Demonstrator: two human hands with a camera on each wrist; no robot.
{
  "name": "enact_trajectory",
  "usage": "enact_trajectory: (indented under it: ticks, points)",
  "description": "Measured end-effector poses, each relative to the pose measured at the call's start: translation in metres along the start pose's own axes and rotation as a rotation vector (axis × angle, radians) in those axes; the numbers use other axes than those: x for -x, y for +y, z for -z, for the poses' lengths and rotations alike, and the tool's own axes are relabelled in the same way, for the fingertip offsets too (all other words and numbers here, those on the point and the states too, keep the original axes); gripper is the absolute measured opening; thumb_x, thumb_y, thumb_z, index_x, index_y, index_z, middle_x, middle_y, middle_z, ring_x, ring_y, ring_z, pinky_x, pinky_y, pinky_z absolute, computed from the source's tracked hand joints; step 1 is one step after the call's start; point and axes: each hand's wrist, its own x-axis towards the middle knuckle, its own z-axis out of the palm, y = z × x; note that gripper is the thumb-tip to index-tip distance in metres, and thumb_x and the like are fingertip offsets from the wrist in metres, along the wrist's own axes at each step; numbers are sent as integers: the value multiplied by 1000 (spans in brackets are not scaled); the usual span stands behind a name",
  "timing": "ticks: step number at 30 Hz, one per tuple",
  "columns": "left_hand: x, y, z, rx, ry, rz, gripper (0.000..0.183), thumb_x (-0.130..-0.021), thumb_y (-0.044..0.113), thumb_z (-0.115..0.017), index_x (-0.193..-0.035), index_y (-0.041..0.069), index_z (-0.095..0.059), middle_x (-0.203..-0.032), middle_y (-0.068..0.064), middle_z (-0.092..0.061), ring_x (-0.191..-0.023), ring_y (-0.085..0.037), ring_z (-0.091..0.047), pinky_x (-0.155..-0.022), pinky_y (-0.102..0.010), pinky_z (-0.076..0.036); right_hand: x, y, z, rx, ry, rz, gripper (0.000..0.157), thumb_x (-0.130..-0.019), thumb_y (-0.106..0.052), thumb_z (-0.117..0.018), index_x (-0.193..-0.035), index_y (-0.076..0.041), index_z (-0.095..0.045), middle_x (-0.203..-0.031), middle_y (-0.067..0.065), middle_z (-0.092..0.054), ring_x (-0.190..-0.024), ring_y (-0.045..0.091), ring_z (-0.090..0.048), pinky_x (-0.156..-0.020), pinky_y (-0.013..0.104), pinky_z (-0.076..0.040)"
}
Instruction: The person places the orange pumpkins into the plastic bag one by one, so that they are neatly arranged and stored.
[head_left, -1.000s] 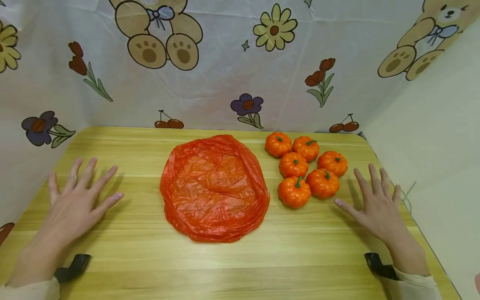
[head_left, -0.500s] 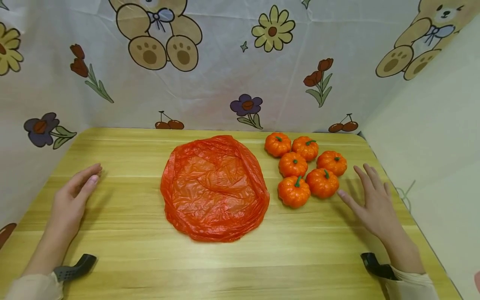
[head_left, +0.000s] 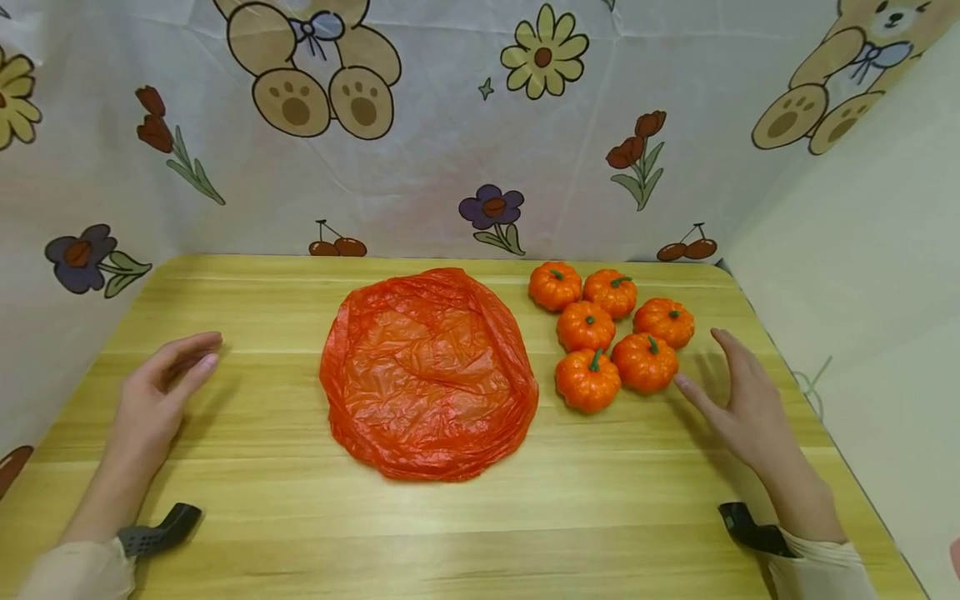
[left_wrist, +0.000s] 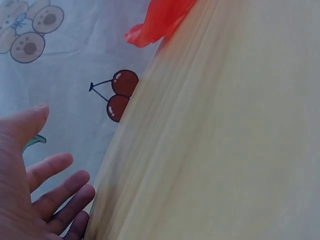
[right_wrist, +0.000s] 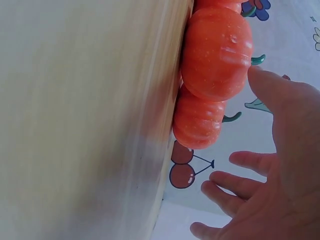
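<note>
An orange-red plastic bag (head_left: 431, 375) lies spread in a rough circle on the wooden table, its edge bunched into a raised rim. Right of it several small orange pumpkins (head_left: 587, 381) with green stems sit in a cluster. My left hand (head_left: 153, 400) hovers left of the bag, turned on its side, fingers loosely bent and holding nothing. Beside the cluster is my right hand (head_left: 750, 408), its thumb close to the nearest right pumpkin (head_left: 645, 363); whether they touch I cannot tell. In the right wrist view its fingers are spread and hold nothing.
The wooden table (head_left: 450, 542) ends at a cloth backdrop (head_left: 420, 183) printed with bears and flowers. A pale wall (head_left: 885, 317) stands along the right edge. Black wrist mounts (head_left: 161, 531) stick out inward from both wrists.
My left hand has turned from palm down with spread fingers onto its side, then shifted slightly right. My right hand has turned on its side too, fingers closer together. Bag and pumpkins stay put.
</note>
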Motion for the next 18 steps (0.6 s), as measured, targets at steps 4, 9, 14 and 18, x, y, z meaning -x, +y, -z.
enact_trajectory:
  ticks: [4, 9, 14, 18]
  points:
    - [-4, 4, -11, 2, -21, -30, 39, -105, 14, -65, -142, 1, -63, -133, 7, -68, -113, -1, -59, -95, -7, -41, 0, 0, 0, 4, 20, 4, 85, -101, -33, -72, -167, -9, -25, -165, 31, -32, -145, 62, -32, -110, 81, -27]
    - [-8, 13, -31, 8, -53, -77, 38, -105, 14, -66, -141, 5, -65, -130, 1, -70, -108, -3, -61, -92, -9, -42, 0, -2, -1, -1, 42, 13, 83, -100, -32, -73, -166, -10, -28, -162, 31, -36, -142, 62, -36, -107, 81, -30]
    - [-12, 23, -51, 9, -99, -112, 37, -104, 16, -68, -140, 8, -67, -130, -6, -70, -108, -5, -61, -92, -10, -42, 0, -4, -2, -4, 51, 19, 80, -100, -32, -72, -165, -8, -31, -160, 33, -40, -141, 62, -38, -108, 80, -31]
    - [-16, 29, -64, 27, -122, -112, 36, -104, 17, -69, -138, 9, -68, -128, -7, -70, -108, -6, -61, -91, -12, -42, 0, -6, -2, -1, 51, 20, 78, -101, -32, -72, -163, -6, -33, -157, 34, -42, -139, 62, -40, -108, 79, -32]
